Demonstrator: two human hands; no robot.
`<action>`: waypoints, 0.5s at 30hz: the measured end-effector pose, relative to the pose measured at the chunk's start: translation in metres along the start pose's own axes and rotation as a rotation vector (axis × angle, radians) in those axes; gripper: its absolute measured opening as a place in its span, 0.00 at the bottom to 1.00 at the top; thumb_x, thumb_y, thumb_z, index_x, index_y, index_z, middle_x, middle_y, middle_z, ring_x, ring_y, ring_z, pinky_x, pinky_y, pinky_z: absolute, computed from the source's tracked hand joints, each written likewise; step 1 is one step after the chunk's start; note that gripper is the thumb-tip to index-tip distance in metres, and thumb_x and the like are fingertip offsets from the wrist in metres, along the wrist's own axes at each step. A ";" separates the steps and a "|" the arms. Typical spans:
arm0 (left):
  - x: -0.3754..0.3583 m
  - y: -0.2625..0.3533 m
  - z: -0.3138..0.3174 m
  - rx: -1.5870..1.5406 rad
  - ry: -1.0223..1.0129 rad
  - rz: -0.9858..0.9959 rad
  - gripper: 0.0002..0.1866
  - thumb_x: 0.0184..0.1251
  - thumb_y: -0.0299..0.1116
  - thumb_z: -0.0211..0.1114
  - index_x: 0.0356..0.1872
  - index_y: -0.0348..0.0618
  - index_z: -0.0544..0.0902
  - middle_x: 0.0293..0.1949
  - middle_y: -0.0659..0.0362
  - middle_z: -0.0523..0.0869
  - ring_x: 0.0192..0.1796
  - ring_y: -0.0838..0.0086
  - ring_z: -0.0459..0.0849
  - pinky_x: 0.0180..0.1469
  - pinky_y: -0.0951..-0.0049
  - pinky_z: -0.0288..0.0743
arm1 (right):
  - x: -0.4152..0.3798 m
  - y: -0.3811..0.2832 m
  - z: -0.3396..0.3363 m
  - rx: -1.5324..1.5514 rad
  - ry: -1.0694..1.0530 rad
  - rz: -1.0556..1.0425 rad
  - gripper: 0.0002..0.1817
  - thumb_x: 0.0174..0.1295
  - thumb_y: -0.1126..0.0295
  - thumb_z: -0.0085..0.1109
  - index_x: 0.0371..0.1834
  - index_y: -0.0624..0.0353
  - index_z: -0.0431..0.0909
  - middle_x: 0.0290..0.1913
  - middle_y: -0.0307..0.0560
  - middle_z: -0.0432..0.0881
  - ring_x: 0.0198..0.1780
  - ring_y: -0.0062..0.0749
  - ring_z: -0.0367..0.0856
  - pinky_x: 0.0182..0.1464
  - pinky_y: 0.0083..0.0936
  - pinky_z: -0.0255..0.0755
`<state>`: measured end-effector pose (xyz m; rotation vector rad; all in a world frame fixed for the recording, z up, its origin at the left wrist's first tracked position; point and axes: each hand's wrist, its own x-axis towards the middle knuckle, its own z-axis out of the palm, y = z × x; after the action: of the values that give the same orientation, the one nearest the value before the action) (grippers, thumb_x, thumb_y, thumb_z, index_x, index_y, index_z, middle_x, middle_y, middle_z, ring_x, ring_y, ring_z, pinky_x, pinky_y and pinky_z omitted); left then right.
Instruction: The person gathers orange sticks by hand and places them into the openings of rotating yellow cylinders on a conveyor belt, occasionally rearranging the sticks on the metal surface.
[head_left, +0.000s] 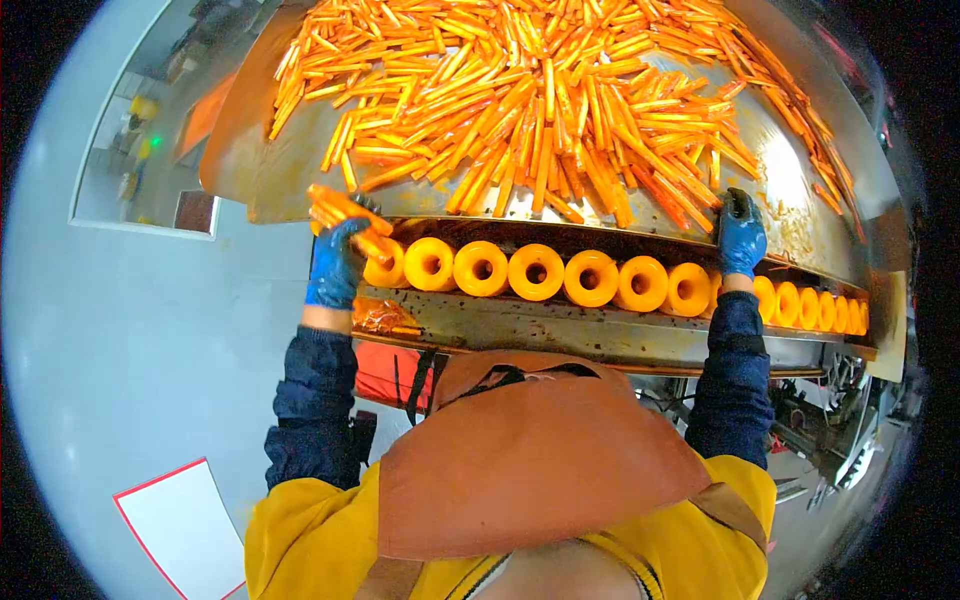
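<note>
A large heap of orange sticks [545,95] covers a metal table [250,150] in front of me. Along its near edge runs a row of yellow-orange ring-shaped cups [535,272] in a dark channel. My left hand [337,262], in a blue glove, grips a bundle of orange sticks [345,212] just above the leftmost cups. My right hand [741,235], also blue-gloved, rests on the table's rim at the edge of the heap, its fingers curled over the lip beside loose sticks. I wear a brown apron [540,460] over a yellow top with dark blue sleeves.
The row of cups curves away to the right [820,308]. Below the channel is a metal rail [560,335] with machine parts at the lower right [820,430]. Grey floor lies to the left, with a red-bordered white rectangle [185,530].
</note>
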<state>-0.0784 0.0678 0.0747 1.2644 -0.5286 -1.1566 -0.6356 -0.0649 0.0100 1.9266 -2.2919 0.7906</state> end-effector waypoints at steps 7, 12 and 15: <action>-0.023 -0.069 -0.061 0.644 0.107 0.314 0.09 0.52 0.25 0.59 0.33 0.32 0.82 0.38 0.53 0.83 0.42 0.71 0.81 0.44 0.70 0.75 | 0.001 -0.009 -0.005 -0.028 -0.011 0.026 0.16 0.62 0.55 0.47 0.45 0.49 0.78 0.43 0.51 0.80 0.44 0.47 0.78 0.46 0.38 0.72; -0.031 -0.063 -0.047 0.854 0.127 0.495 0.11 0.57 0.25 0.58 0.40 0.33 0.82 0.44 0.55 0.82 0.43 0.73 0.80 0.48 0.73 0.73 | -0.001 -0.005 -0.002 -0.002 0.013 -0.043 0.15 0.62 0.56 0.46 0.45 0.48 0.78 0.41 0.51 0.80 0.42 0.47 0.79 0.45 0.38 0.73; -0.034 -0.042 -0.027 0.344 0.236 0.351 0.13 0.59 0.21 0.55 0.44 0.34 0.81 0.45 0.56 0.81 0.43 0.74 0.79 0.49 0.75 0.72 | -0.001 -0.005 -0.002 0.020 0.006 -0.009 0.15 0.62 0.57 0.46 0.46 0.47 0.78 0.41 0.50 0.80 0.42 0.47 0.79 0.44 0.38 0.73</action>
<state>-0.0845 0.1144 0.0375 1.5060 -0.7582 -0.6286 -0.6310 -0.0641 0.0135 1.9381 -2.2787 0.8202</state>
